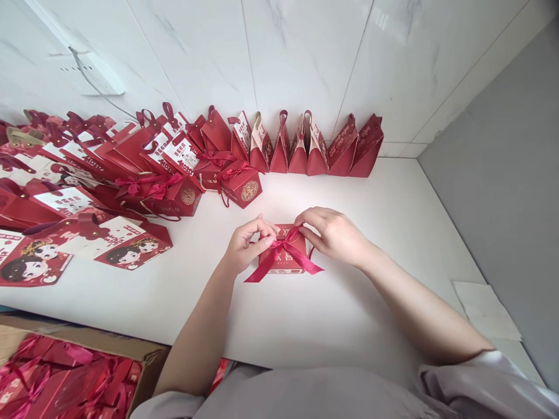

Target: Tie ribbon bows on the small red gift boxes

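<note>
A small red gift box (286, 263) lies on the white table in front of me, with gold and white print on it. Across its top a crimson satin ribbon (306, 259) is tied in a bow, its two tails hanging toward me. My left hand (248, 241) pinches the bow's left loop between thumb and fingers. On the other side my right hand (334, 233) pinches the right loop with thumb and forefinger. Parts of the box's left and right sides are hidden behind the hands.
Several red gift boxes with ribbon handles (279, 142) stand along the tiled wall. More printed boxes (131, 241) crowd the table's left side, near two bow-tied boxes (242, 186). A cardboard carton (151, 364) of ribboned red boxes sits lower left. A grey wall (506, 151) bounds the right.
</note>
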`<action>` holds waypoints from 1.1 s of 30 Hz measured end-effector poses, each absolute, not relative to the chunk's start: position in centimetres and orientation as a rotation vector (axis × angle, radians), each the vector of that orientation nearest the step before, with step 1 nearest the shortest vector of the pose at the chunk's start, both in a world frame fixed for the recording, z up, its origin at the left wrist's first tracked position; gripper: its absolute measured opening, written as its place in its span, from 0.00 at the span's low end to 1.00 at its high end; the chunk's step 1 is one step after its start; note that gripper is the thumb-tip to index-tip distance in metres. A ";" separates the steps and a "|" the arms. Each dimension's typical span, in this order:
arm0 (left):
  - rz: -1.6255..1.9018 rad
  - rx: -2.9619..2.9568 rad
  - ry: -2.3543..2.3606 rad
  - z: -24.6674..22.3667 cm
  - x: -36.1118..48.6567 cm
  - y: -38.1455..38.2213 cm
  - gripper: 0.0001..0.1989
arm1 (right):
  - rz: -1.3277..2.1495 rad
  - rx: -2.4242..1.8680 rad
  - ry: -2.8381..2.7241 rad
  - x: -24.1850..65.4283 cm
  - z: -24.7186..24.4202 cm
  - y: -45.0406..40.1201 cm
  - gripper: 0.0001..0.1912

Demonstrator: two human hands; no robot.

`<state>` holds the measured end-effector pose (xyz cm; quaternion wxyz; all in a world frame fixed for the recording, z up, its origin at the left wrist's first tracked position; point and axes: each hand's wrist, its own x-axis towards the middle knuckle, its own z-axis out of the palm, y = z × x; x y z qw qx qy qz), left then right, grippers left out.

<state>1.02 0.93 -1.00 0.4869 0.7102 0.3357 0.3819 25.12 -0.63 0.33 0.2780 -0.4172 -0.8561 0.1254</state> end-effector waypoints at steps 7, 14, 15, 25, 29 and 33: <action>0.959 1.589 0.769 -1.4 1.2 1.0 0.16 | 0.369 -1.119 -2.310 25.0 0.0 -0.7 0.07; 1.001 1.457 0.688 -1.2 1.1 0.9 0.09 | 0.357 -1.147 -2.315 25.0 0.0 -0.6 0.07; 1.029 1.437 0.676 -1.2 1.1 1.0 0.08 | 0.358 -1.146 -2.309 25.0 0.0 -0.6 0.07; 0.970 1.572 0.707 -1.4 1.0 0.5 0.09 | 0.411 -1.309 -2.040 24.5 -0.3 -0.8 0.10; 0.955 1.598 0.706 -1.3 1.0 0.4 0.07 | 0.648 -1.183 -2.002 24.5 -0.1 -0.7 0.10; 0.969 1.553 0.638 -1.4 0.9 0.8 0.05 | 0.888 -1.113 -2.045 25.1 0.7 -0.7 0.15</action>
